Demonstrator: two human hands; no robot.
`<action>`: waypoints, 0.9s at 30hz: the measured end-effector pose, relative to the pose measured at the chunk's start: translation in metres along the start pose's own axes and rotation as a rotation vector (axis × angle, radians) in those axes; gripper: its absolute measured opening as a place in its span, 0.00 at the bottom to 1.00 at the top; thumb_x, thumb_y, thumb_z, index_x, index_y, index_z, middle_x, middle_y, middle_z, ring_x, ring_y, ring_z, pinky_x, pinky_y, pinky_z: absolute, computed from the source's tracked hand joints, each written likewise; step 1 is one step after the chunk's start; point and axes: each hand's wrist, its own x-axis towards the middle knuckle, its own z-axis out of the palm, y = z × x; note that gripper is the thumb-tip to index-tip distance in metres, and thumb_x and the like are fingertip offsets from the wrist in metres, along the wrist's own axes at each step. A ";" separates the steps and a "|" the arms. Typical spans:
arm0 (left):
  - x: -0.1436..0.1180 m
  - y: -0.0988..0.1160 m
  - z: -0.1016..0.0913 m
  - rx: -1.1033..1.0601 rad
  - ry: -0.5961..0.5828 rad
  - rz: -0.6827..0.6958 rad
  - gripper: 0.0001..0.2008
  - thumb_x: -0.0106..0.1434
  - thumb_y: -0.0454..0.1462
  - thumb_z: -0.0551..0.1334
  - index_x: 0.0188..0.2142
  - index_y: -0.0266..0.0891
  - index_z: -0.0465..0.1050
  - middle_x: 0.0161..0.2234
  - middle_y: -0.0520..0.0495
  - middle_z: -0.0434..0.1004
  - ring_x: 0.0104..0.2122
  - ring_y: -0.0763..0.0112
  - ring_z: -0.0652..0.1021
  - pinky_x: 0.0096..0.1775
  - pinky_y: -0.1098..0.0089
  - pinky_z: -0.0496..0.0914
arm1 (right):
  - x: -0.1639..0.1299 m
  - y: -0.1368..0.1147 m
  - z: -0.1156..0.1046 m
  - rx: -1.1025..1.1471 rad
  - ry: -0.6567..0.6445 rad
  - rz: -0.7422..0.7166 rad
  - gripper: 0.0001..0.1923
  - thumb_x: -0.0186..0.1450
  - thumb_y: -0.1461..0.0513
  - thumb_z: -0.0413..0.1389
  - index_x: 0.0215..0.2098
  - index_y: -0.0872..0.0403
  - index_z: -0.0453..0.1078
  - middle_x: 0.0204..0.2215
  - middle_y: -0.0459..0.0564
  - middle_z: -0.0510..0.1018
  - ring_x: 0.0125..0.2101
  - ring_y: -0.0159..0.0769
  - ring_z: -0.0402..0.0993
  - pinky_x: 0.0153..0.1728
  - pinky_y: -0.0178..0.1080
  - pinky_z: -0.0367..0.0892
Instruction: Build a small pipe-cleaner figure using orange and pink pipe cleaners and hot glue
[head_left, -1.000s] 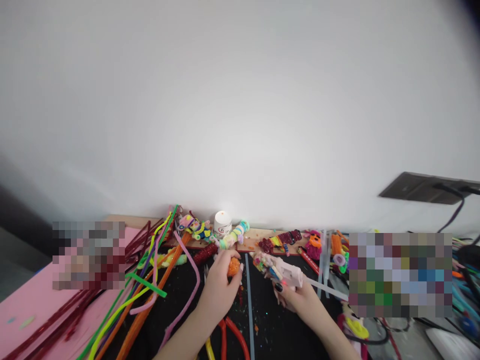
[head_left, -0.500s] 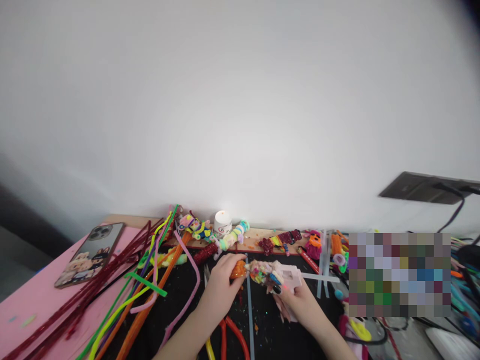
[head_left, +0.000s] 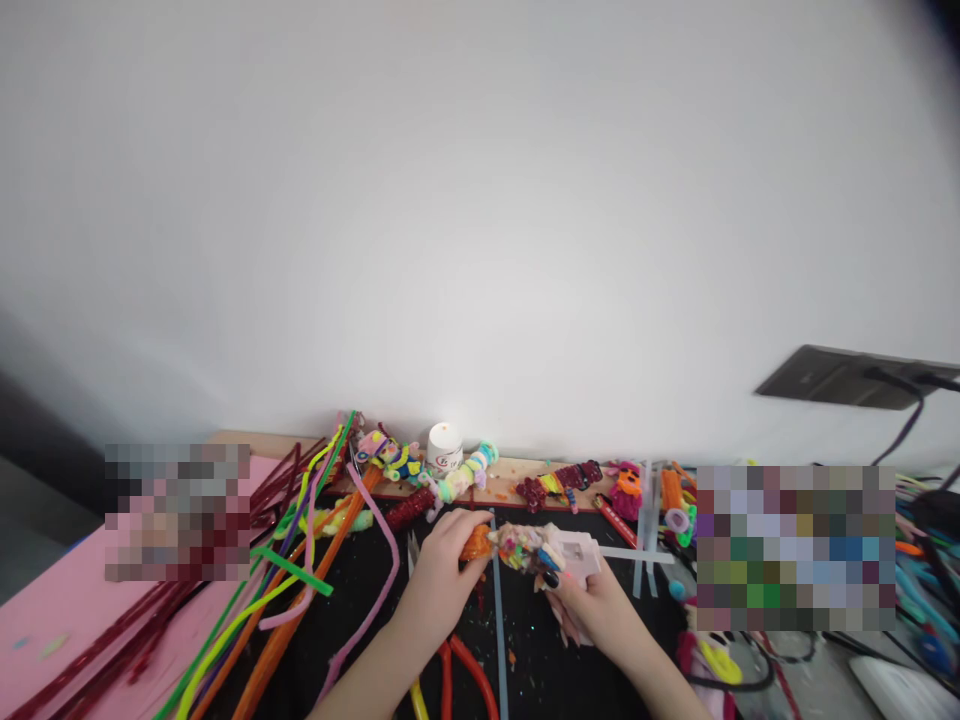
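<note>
Currently: one orange piece (head_left: pixel 478 544), above the black mat (head_left: pixel 559 670), clamped by left hand (head_left: pixel 442 565); one glue gun (head_left: pixel 579 552), right hand (head_left: pixel 589 598) fingers wrapped round it, tip at the piece. Apparent step: gluing; next calls for steady alignment.

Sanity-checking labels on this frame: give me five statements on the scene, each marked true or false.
1. The right grip holds the glue gun. True.
2. The left grip holds a green piece. False: it holds an orange piece.
3. The glue gun points away from the orange piece. False: it points toward it.
4. A cup stands near the wall. True.
5. The pink surface is at far right. False: far left.
</note>
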 end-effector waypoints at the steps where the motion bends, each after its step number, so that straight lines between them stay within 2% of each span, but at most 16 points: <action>1: 0.000 0.000 0.000 0.000 -0.001 0.000 0.19 0.53 0.28 0.56 0.45 0.42 0.69 0.43 0.45 0.72 0.44 0.64 0.72 0.47 0.64 0.66 | 0.000 0.000 0.000 0.001 0.009 0.003 0.21 0.53 0.45 0.55 0.27 0.55 0.60 0.11 0.38 0.64 0.08 0.23 0.56 0.10 0.28 0.53; 13: -0.001 0.000 0.000 0.016 -0.011 0.005 0.19 0.53 0.28 0.56 0.44 0.43 0.69 0.42 0.45 0.72 0.44 0.64 0.72 0.47 0.65 0.66 | 0.001 0.002 -0.001 -0.027 -0.010 -0.035 0.22 0.54 0.44 0.54 0.26 0.55 0.60 0.10 0.38 0.62 0.08 0.23 0.55 0.09 0.28 0.50; 22: 0.000 0.000 -0.001 0.016 -0.007 -0.002 0.16 0.56 0.29 0.55 0.44 0.42 0.68 0.42 0.45 0.71 0.44 0.65 0.71 0.46 0.65 0.65 | 0.002 0.003 -0.004 -0.052 -0.005 -0.055 0.19 0.57 0.47 0.53 0.28 0.56 0.61 0.10 0.38 0.62 0.08 0.23 0.55 0.09 0.27 0.49; 27: 0.000 -0.001 0.000 0.022 0.004 0.007 0.16 0.56 0.29 0.55 0.43 0.42 0.68 0.42 0.46 0.71 0.44 0.65 0.71 0.47 0.65 0.65 | 0.003 0.006 -0.004 -0.061 -0.012 -0.068 0.18 0.58 0.48 0.52 0.27 0.55 0.60 0.10 0.38 0.62 0.08 0.23 0.55 0.09 0.27 0.50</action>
